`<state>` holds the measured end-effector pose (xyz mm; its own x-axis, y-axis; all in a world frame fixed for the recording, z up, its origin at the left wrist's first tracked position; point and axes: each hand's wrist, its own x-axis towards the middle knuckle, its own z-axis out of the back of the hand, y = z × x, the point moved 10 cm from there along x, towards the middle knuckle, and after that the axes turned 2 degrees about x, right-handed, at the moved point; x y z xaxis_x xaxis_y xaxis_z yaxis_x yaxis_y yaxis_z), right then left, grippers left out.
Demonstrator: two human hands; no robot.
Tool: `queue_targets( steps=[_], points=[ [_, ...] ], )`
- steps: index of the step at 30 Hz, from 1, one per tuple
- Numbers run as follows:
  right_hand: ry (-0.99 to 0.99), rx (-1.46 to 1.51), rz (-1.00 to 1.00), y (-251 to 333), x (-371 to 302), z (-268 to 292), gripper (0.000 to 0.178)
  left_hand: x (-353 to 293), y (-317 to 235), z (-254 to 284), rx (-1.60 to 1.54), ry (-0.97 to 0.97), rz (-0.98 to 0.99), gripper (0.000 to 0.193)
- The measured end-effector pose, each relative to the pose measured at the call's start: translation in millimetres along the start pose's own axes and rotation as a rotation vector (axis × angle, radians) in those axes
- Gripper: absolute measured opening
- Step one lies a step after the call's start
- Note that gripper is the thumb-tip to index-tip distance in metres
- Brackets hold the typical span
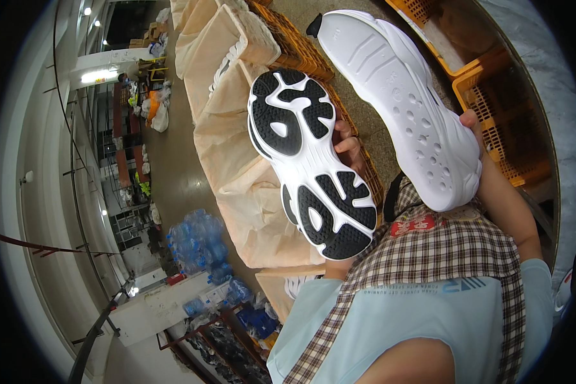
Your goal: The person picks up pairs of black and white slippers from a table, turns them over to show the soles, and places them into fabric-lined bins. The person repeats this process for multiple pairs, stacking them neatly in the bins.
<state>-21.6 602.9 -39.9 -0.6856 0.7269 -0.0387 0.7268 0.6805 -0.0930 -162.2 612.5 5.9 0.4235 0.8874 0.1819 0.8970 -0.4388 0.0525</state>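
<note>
My left hand (pixel 348 146) grips a white shoe sole with black tread pads (pixel 308 159) from behind. Its fingers curl round the right edge, and the rest of the hand is hidden. The treaded underside faces me. To the right, my right hand (pixel 473 124) is closed on a plain white sole (pixel 390 83) by its outer edge; most of that hand is out of sight behind it. Small round hollows mark the heel half, and grooves cross the toe half. A black piece (pixel 314 25) shows at its toe tip. The two soles are held side by side, apart.
Cream cloth (pixel 227 160) drapes over orange crates (pixel 294 38) on the left, with white soles among its folds. More orange crates (pixel 493 121) stand at the right. Big clear-blue water bottles (pixel 198 243) are piled on the floor beyond the cloth. A checked apron (pixel 429 249) covers my front.
</note>
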Motion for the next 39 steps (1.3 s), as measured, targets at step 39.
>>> queue_targets(
  steps=[39],
  points=[
    [-0.084, -0.156, -0.093, -20.6, 28.5, 67.3, 0.081, -20.1, -20.3, -9.4, 0.349, -0.157, -0.058, 0.054]
  ],
)
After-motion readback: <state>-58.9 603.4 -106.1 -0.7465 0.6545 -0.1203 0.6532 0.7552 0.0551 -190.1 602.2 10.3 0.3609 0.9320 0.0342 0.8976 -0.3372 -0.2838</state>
